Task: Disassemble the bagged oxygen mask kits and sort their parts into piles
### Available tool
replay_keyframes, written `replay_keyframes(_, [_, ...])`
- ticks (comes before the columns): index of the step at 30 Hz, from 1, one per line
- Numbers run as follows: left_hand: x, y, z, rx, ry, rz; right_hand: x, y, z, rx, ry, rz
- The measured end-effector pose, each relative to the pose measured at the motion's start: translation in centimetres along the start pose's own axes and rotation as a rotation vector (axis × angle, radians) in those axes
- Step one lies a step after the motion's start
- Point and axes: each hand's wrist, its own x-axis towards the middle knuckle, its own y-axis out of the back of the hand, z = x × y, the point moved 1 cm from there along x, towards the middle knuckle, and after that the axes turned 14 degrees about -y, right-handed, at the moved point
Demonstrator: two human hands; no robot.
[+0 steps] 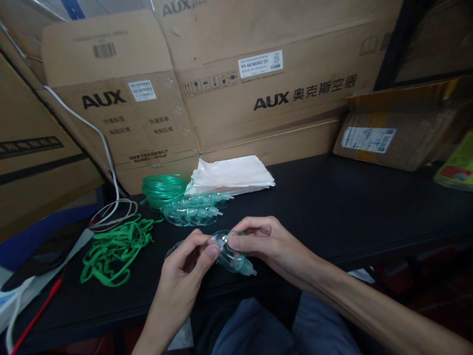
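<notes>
Between both hands, over the front edge of the black table, is a clear oxygen mask [233, 260] with a pale green connector pointing to the lower right. My left hand [188, 261] pinches the mask's left side with thumb and fingers. On its upper right, my right hand [258, 239] grips the rim, the thumb by a small metal strip. Just behind lie several similar masks [194, 209] nested in rows. A coil of green tubing [164, 190] sits beyond them. Tangled green elastic straps [114, 249] lie left of my left hand.
A stack of white bags [232, 175] lies at the back of the black table [306, 207]. Large cardboard panels [221, 113] stand behind it. At the right are a taped carton [391, 133] and a green-yellow package [458, 165]. White cables [107, 153] run down the left.
</notes>
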Motion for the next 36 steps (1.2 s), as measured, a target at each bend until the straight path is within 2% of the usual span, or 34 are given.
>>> replay_keyframes(14, [-0.19, 0.26, -0.01, 0.015, 0.015, -0.004, -0.11, 0.09, -0.06, -0.066, 0.046, -0.018])
replay_keyframes(22, [-0.17, 0.33, -0.15, 0.112, -0.02, -0.009, -0.18, 0.1, -0.08, -0.059, 0.028, -0.042])
replay_keyframes(30, [0.13, -0.09, 0.08, 0.104, -0.058, 0.03, -0.2, -0.11, -0.02, -0.028, -0.028, -0.112])
replay_keyframes(34, [0.09, -0.12, -0.16, 0.063, -0.028, 0.031, -0.17, -0.2, -0.16, 0.014, -0.054, -0.139])
replay_keyframes(36, [-0.11, -0.01, -0.47, 0.037, 0.009, 0.064, -0.1, -0.28, -0.2, 0.028, -0.034, -0.105])
